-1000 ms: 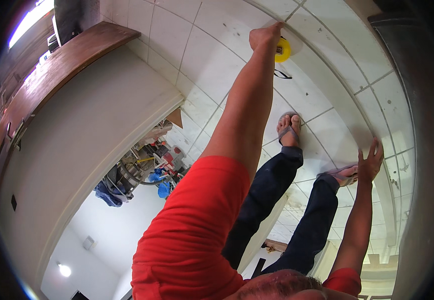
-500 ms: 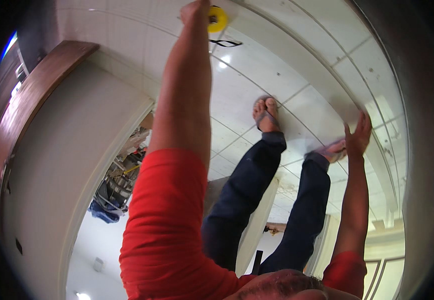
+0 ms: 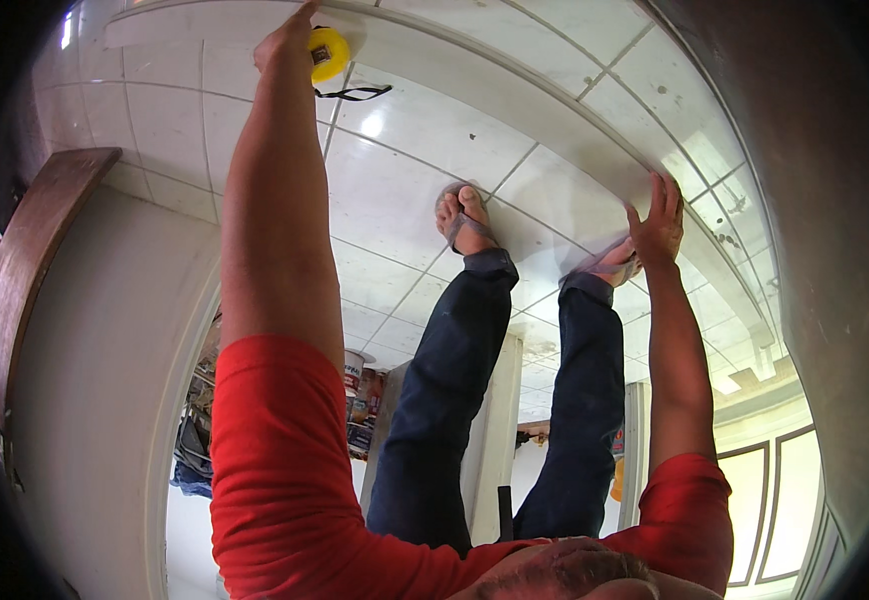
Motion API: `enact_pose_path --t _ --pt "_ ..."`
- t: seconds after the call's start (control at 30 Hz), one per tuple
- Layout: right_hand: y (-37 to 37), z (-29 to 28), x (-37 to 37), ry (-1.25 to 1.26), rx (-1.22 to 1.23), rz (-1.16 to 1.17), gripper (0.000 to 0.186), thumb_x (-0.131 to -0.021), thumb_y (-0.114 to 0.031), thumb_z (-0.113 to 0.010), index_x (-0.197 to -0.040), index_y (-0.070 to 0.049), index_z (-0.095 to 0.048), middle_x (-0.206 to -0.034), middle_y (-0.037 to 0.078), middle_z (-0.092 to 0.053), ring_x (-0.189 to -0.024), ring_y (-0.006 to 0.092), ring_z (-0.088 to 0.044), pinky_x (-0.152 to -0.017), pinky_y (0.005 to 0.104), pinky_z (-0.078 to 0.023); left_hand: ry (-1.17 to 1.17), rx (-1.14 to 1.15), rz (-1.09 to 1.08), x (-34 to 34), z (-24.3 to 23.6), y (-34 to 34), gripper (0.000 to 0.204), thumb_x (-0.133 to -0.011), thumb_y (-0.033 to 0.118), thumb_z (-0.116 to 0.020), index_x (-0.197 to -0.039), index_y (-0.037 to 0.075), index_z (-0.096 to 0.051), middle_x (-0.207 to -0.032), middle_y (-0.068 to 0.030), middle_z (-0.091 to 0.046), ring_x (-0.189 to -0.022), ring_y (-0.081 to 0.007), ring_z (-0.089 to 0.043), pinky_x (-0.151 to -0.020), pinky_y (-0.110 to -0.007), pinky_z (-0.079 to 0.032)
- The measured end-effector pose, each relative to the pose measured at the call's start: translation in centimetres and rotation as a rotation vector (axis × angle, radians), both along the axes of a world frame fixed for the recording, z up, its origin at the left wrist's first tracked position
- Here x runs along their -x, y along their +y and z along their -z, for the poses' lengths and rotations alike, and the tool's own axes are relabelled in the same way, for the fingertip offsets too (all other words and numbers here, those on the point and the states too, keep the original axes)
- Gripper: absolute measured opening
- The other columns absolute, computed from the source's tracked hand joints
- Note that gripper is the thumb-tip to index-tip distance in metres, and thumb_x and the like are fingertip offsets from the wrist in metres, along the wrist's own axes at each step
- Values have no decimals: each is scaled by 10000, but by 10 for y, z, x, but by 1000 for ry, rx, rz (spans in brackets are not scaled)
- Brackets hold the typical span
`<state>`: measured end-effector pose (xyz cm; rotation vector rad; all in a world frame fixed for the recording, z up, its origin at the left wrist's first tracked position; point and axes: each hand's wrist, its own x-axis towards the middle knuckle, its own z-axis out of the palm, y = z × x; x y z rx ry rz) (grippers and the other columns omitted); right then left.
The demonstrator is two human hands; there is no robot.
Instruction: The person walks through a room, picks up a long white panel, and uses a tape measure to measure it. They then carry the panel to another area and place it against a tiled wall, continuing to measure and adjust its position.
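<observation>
At the upper left my left hand (image 3: 285, 42) is closed at a round yellow tape measure (image 3: 331, 54) with a dark middle. A black wrist strap (image 3: 363, 93) loops out below it. My wrist partly hides the grip. A long pale board (image 3: 495, 88) curves across the upper part of the view, and my left hand is close to its left stretch. Toward its right end, my right hand (image 3: 661, 228) rests at the board with fingers stretched out and apart, holding nothing.
My sandalled feet (image 3: 470, 222) stand on glossy white tiles (image 3: 395, 140). A brown wooden plank (image 3: 50, 230) edges a pale panel (image 3: 105, 350) on the left. Beyond a doorway lie cluttered goods and a white bucket (image 3: 353, 372). A dark grey surface (image 3: 755, 120) borders the right.
The whole scene has shifted left as the view turned. Both hands keep their places by the board, the left one still with the tape measure.
</observation>
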<state>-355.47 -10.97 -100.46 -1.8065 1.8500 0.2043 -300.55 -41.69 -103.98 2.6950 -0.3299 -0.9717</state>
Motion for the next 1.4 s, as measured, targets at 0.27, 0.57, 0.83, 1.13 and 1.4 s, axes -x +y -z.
enact_pose_path --t 0.27,0.57,0.83,1.13,1.4 --pt "2 4 5 -6 12 -6 937 -784 -218 -877 -1564 -107 -370 -1550 152 -390 -1452 376 -384 -1198 513 -381 109 166 24 7 -10 21 774 -799 596 -838 -1148 -80 -701 -996 -158 -705 -782 -256 -710 -523 -355 -580" --pt "-42 -30 -76 81 -12 -100 945 -865 -501 -782 -1602 -91 -355 -1640 286 -294 -1497 459 -328 -1213 558 -307 315 187 -178 146 -82 215 714 -898 700 -675 -1050 5 -731 -871 -187 -710 -814 -274 -703 -727 -389 -549" --pt "-52 -61 -125 -87 -216 -264 599 -953 -409 -721 -1389 -16 -602 -1452 279 -532 -1379 421 -495 -1171 486 -394 1140 172 -1337 264 -272 363 611 -973 573 -665 -1262 35 -657 -956 -78 -643 -744 -188 -618 -699 -357 -527" --pt "-95 -74 -116 60 -393 -558 577 -924 -405 -754 -1327 -6 -653 -1365 249 -610 -1293 404 -573 -1128 455 -437 915 507 -1433 214 -261 363 603 -986 578 -631 -1135 -3 -699 -736 -76 -637 -651 -157 -609 -650 -296 -491" --pt "-146 -66 -164 63 -320 -536 630 -937 -435 -737 -1393 -16 -625 -1368 249 -610 -1185 365 -653 -1017 436 -518 693 711 -1872 168 -250 417 657 -1003 637 -547 -1189 12 -626 -761 -79 -633 -654 -194 -628 -651 -343 -541"
